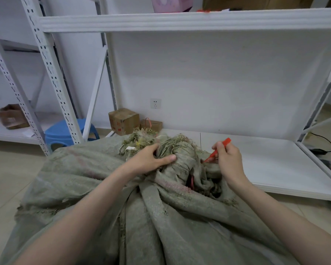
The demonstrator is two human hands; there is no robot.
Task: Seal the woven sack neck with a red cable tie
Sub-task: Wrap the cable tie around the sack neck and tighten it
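A grey-green woven sack (pixel 95 188) fills the lower half of the head view, its frayed neck (pixel 172 152) bunched up at the centre. My left hand (pixel 151 159) grips the gathered neck from the left, thumb across the cloth. My right hand (pixel 227 159) pinches a red cable tie (pixel 216 151) to the right of the neck; the tie runs from above my fingers down toward the fabric. A short red piece (pixel 191 181) shows in a fold below the neck; whether it belongs to the tie is unclear.
A white metal rack (pixel 180 20) stands behind the sack, its low shelf (pixel 275 165) under my right hand. Two cardboard boxes (pixel 123 120) sit by the wall socket (pixel 155 103). A blue stool (pixel 65 131) stands at the left upright. A black cable (pixel 323 143) lies at the right.
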